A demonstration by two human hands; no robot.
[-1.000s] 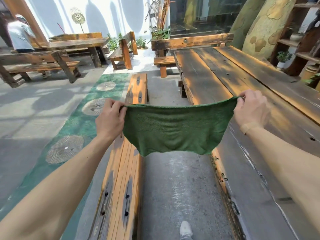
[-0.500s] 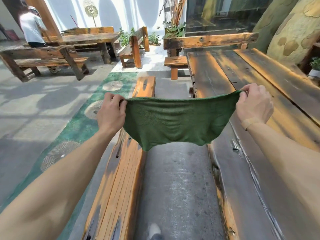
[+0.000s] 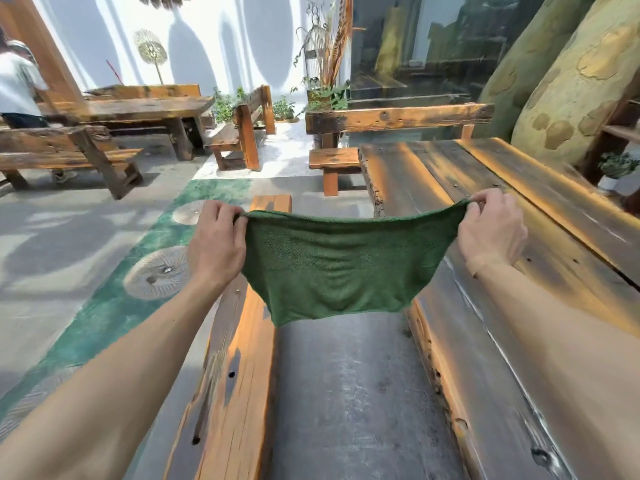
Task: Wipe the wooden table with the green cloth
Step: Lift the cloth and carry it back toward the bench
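- The cloth [image 3: 341, 268] hung at mid-frame, stretched in the air between both hands, its lower edge sagging over the gap between bench and table.
- The left hand [image 3: 216, 245] pinched the cloth's upper left corner with curled fingers.
- The right hand [image 3: 491, 230] pinched the upper right corner, above the table.
- The table [image 3: 502, 306] filled the right of the frame; the bench [image 3: 235, 375] ran along lower centre.
- A person [image 3: 15, 84] in white stood at upper left beside another table [image 3: 138, 107].
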